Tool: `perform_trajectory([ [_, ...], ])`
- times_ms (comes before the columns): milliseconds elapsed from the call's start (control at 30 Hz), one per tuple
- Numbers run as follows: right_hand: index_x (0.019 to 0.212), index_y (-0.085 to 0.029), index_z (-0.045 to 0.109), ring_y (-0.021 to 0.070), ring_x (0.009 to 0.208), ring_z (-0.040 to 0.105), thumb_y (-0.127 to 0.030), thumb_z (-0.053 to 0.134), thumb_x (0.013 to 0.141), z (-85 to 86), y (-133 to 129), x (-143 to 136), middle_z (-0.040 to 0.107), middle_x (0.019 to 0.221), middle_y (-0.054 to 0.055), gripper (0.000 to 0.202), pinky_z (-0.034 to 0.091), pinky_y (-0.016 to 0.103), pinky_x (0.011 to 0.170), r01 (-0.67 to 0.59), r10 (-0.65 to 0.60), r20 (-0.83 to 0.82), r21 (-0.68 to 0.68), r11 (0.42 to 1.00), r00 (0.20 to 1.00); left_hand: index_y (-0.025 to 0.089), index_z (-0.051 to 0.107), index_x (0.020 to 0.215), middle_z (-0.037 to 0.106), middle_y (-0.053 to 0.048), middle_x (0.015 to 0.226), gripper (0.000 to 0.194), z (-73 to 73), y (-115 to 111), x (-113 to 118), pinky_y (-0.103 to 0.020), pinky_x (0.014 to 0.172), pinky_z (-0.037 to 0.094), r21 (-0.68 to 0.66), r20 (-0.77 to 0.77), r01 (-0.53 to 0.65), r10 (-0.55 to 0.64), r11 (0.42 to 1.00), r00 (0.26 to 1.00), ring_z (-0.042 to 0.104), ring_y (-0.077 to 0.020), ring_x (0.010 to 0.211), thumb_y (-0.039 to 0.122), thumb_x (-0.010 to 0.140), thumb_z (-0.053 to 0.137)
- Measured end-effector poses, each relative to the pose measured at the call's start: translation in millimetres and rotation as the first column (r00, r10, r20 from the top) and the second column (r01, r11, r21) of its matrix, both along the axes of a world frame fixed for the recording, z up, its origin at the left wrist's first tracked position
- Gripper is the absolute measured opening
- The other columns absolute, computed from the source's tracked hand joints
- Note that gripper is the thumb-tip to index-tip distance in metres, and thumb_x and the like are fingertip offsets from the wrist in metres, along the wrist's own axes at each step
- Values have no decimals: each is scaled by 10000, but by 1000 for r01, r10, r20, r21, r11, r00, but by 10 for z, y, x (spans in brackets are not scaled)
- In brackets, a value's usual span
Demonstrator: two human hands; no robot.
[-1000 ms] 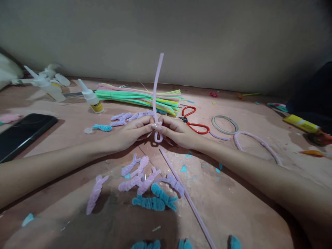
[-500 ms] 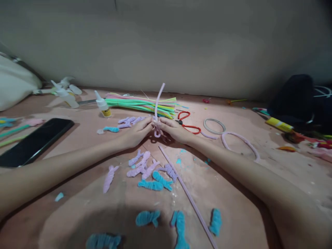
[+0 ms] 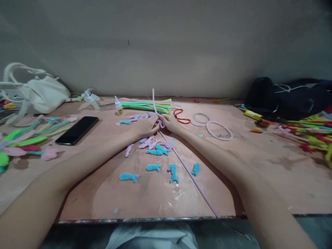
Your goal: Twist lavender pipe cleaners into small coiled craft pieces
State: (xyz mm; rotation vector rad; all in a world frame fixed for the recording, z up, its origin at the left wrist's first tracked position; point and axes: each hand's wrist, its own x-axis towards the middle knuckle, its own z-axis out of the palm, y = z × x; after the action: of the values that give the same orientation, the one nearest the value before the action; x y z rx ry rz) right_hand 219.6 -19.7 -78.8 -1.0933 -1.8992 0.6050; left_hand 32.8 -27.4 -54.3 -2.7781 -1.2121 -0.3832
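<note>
Now — both hands, left hand (image 3: pixel 145 126) | right hand (image 3: pixel 172 123), fingers pinching lilac pipe cleaner (image 3: pixel 154 101) beside red scissors (image 3: pixel 181 116) | twisting loop — next needs tight wrap.

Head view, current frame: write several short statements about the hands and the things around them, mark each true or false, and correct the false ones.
1. Both hands, left hand and right hand, pinch the lilac pipe cleaner. True.
2. The red scissors lie left of the phone. False: they lie right of the hands, far from the phone.
3. The glue bottle stands upright near the pipe cleaner bundle. True.
4. The phone's screen is lit. False: it is dark.
5. Every small twisted piece on the table is blue. False: some are lilac.
</note>
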Motion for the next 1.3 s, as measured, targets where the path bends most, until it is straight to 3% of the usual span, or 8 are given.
perform_trajectory([
  [267,802,-169,637,206,820,632,-350,443,1067,-8,-20,-19,737,873,87,375,449,299,813,33,-42,110,85,996,993,67,657,1284,717,-243,1214,417,-27,-6,-5,-392,761,484,84,-183,19,-4,996,983,712,-347,1058,242,1023,383],
  [733,775,-173,599,187,712,578,-359,359,1094,-48,-37,-34,683,777,71,441,435,293,738,50,-78,180,154,987,981,40,700,1234,755,-234,1099,503,3,-34,18,-380,755,478,113,-241,1,27,994,970,733,-321,953,313,1049,320],
  [833,795,-166,611,180,737,596,-364,355,1097,-35,-45,-30,704,809,74,442,436,274,734,22,-50,188,152,988,981,58,711,1219,768,-207,1075,479,19,-51,31,-363,765,475,108,-265,26,3,994,964,733,-299,951,278,1044,323],
  [1100,774,-184,571,178,714,591,-328,411,1083,0,-111,-44,684,783,60,377,401,273,705,21,-53,204,153,988,978,20,736,1189,760,-261,1034,462,150,-224,42,-377,722,486,141,-332,59,-9,988,943,738,-334,933,155,1013,330],
  [1300,767,-202,529,193,718,547,-302,455,1047,33,-194,-53,656,779,68,306,373,294,707,22,-57,206,165,986,977,-4,737,1178,750,-276,992,489,111,-207,-8,-370,671,467,190,-344,108,-37,976,938,736,-343,898,127,1003,299],
])
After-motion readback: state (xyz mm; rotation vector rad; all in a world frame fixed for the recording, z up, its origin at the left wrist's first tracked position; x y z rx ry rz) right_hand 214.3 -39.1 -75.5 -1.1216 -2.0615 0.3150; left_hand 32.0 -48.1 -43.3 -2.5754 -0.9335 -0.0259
